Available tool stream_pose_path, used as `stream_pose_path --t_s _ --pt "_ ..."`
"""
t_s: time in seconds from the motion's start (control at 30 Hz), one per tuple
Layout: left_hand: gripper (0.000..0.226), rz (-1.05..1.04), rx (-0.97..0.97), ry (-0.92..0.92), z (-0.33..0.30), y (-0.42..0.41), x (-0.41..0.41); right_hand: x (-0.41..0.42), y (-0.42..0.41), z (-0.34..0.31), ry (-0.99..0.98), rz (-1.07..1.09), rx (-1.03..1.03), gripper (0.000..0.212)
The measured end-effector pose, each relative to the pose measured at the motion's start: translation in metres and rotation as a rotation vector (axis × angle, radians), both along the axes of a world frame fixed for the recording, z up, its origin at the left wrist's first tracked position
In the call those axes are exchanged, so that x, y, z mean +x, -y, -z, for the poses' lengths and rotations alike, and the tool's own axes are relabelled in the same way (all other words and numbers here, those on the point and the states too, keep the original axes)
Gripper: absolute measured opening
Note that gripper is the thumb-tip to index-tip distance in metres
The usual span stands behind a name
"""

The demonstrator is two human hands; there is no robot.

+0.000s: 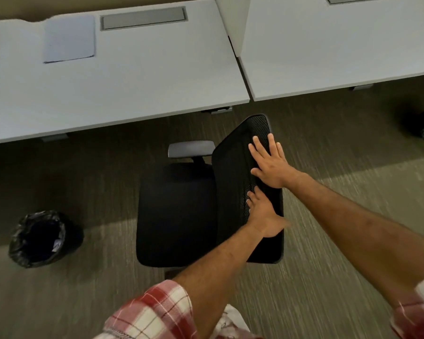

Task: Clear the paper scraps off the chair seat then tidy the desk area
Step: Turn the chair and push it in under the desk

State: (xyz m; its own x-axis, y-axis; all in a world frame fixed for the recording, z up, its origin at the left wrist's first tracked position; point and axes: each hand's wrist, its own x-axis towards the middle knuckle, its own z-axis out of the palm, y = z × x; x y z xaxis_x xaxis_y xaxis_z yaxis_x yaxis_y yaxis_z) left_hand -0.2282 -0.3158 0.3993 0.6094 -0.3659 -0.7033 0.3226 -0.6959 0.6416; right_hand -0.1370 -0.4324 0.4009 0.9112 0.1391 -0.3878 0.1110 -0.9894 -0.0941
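Already both hands lie flat and spread, grasping nothing, left hand (262, 214) and right hand (271, 162) on the chair back (235, 182); the seat (176, 216) looks bare of scraps. Pushed crookedly, the chair could strike the surface (132, 89) or the bin (42, 238) at near left.

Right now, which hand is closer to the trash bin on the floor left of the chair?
Left. The left hand rests low on the chair backrest, on the side toward the trash bin; the right hand lies flat higher up the backrest, farther away.
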Motion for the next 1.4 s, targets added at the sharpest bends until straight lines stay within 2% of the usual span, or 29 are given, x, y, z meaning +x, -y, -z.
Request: stream_pose_path --t_s 0.3,0.5,0.63,0.77,0.83,0.93,1.03,1.1,1.4 --pt "0.138 0.208 0.046 -0.012 -0.009 -0.113 0.015 0.004 -0.069 0.002 -0.101 -0.125 -0.064 0.064" --pt "0.133 0.302 0.113 -0.048 -0.007 -0.209 0.036 0.027 -0.114 -0.002 -0.131 -0.258 0.008 0.063" --pt "0.128 0.268 0.09 -0.062 -0.004 -0.275 0.043 0.033 -0.158 0.0 -0.127 -0.377 -0.006 0.069" --pt "0.112 0.174 0.087 -0.039 -0.007 -0.346 0.049 0.03 -0.208 0.002 0.036 -0.458 0.044 0.064" --pt "0.094 0.123 0.16 0.013 -0.01 -0.381 0.049 0.033 -0.225 0.004 0.039 -0.469 0.126 0.064" --pt "0.067 0.057 0.387 0.238 -0.012 -0.426 0.045 0.041 -0.231 0.004 0.062 -0.424 0.141 0.068" --pt "0.066 -0.022 0.556 0.524 -0.005 -0.454 0.04 0.038 -0.23 0.013 0.216 -0.315 0.07 0.07" --pt "0.066 -0.055 0.586 0.62 0.0 -0.468 0.044 0.035 -0.239 0.019 0.283 -0.28 0.055 0.071" --pt "0.071 0.025 0.545 0.64 0.001 -0.526 0.11 0.052 -0.29 0.012 0.31 -0.169 0.096 0.074"
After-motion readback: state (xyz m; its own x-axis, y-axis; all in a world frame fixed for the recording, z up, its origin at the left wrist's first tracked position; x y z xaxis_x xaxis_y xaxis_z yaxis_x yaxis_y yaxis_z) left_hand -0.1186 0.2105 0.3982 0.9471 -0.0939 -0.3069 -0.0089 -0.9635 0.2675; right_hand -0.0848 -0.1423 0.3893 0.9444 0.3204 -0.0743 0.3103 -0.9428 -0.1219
